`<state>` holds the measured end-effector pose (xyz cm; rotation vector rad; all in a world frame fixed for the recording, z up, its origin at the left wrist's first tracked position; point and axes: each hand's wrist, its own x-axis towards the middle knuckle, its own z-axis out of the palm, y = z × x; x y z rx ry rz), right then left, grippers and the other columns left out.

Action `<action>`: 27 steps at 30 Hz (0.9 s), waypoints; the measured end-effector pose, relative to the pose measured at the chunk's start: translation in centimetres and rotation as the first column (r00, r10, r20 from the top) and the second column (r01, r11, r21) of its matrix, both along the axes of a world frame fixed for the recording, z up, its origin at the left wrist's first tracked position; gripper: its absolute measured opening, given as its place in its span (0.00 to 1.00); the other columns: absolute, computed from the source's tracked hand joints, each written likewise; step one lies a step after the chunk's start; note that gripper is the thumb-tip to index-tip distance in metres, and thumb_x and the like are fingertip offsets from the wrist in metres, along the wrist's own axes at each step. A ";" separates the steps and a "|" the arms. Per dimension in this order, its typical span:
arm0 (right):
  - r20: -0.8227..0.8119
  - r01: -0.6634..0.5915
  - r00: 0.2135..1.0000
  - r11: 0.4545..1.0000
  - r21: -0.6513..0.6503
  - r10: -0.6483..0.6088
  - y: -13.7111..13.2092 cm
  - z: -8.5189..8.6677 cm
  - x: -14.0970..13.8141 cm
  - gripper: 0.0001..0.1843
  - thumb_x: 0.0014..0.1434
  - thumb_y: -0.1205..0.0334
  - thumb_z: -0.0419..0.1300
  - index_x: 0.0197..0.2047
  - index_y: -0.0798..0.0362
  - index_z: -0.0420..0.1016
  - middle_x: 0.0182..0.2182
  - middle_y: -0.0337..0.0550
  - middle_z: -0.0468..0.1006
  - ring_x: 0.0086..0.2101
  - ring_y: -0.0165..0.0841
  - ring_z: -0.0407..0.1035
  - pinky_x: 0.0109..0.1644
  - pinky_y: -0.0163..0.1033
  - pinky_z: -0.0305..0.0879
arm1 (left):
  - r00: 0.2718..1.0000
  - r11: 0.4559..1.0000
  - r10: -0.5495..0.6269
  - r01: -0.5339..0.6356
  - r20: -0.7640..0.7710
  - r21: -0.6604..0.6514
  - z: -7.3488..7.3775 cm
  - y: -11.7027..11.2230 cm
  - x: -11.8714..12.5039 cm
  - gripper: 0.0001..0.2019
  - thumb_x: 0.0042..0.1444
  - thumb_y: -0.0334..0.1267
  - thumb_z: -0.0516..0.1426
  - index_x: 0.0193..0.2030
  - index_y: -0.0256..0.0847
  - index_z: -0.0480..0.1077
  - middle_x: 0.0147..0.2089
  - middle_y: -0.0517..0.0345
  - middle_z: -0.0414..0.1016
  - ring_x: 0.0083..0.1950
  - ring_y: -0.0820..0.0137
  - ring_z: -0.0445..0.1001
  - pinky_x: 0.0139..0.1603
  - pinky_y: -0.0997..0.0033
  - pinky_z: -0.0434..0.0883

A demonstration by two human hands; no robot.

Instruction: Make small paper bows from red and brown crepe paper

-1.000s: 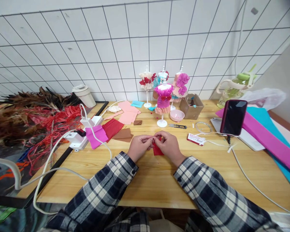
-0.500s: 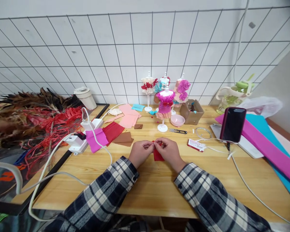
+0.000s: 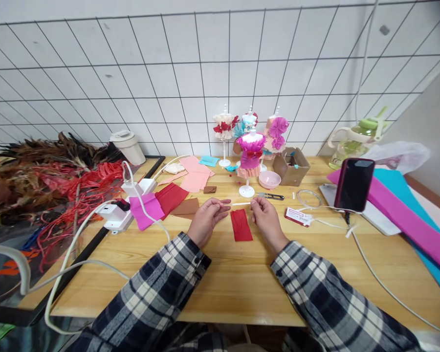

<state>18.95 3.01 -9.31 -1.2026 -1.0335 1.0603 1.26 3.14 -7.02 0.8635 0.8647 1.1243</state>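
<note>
A folded red paper strip (image 3: pixel 241 225) lies flat on the wooden table (image 3: pixel 242 278) between my hands. My left hand (image 3: pixel 206 218) sits just left of it, fingers partly stretched out, palm turned up. My right hand (image 3: pixel 266 217) is just right of the red paper, its thumb and finger pinched on one end of a thin white strip (image 3: pixel 242 204) that runs leftward above the paper. Whether the left fingertips touch the strip's other end I cannot tell. Both sleeves are dark plaid.
Small dress forms in paper dresses (image 3: pixel 250 154), a pink bowl (image 3: pixel 270 179), a cardboard box (image 3: pixel 291 166) and snips (image 3: pixel 273 196) stand behind. Coloured paper pieces (image 3: pixel 168 198), a power strip (image 3: pixel 115 212) and feathers (image 3: pixel 40 166) lie left. A propped phone (image 3: pixel 354 184) with cable and large sheets (image 3: pixel 410 215) lie right.
My hands were pinched together on the red paper; they have moved apart. The red paper now lies flat on the table, and a thin white strip is stretched above it.
</note>
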 end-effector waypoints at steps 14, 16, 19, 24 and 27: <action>-0.033 0.380 0.921 0.882 0.279 -0.387 2.0 4.6 5.8 0.16 0.57 0.47 0.54 0.41 0.51 0.61 0.45 0.46 0.74 0.31 0.30 0.73 0.22 0.31 0.65 | 0.961 0.963 0.001 0.073 0.276 -0.259 0.3 0.7 -0.9 0.03 0.56 0.33 0.53 0.35 0.40 0.61 0.45 0.45 0.79 0.50 0.65 0.77 0.49 0.70 0.73; 0.036 0.460 0.854 0.787 0.411 -0.518 4.0 6.7 8.5 0.15 0.59 0.50 0.53 0.42 0.51 0.62 0.44 0.48 0.76 0.37 0.33 0.74 0.27 0.34 0.69 | 0.958 0.961 -0.016 0.094 0.285 -0.261 0.1 0.7 -0.8 0.03 0.56 0.34 0.53 0.35 0.40 0.60 0.45 0.42 0.78 0.50 0.64 0.76 0.49 0.68 0.73; 0.240 0.532 0.683 0.695 0.483 -0.690 7.8 8.5 12.3 0.15 0.60 0.53 0.51 0.43 0.55 0.67 0.39 0.49 0.78 0.35 0.34 0.73 0.32 0.38 0.69 | 0.963 0.955 -0.033 0.110 0.269 -0.276 -0.4 0.8 -0.7 0.05 0.56 0.34 0.54 0.35 0.40 0.59 0.45 0.40 0.78 0.49 0.62 0.77 0.48 0.67 0.74; 0.782 0.467 0.402 0.841 0.273 -0.476 10.9 7.6 15.4 0.13 0.56 0.61 0.55 0.38 0.54 0.79 0.34 0.50 0.80 0.33 0.37 0.71 0.39 0.42 0.65 | 0.971 0.958 0.016 0.055 0.241 -0.283 -0.8 1.3 -0.8 0.04 0.57 0.34 0.52 0.34 0.40 0.58 0.44 0.37 0.78 0.48 0.60 0.78 0.48 0.64 0.73; 0.866 0.461 0.296 0.854 0.239 -0.402 10.4 6.4 15.8 0.17 0.58 0.62 0.52 0.44 0.50 0.80 0.39 0.51 0.80 0.37 0.40 0.71 0.41 0.43 0.63 | 0.969 0.960 0.015 0.055 0.246 -0.274 -0.9 1.3 -0.7 0.03 0.58 0.34 0.51 0.34 0.39 0.58 0.44 0.35 0.78 0.48 0.58 0.77 0.50 0.62 0.72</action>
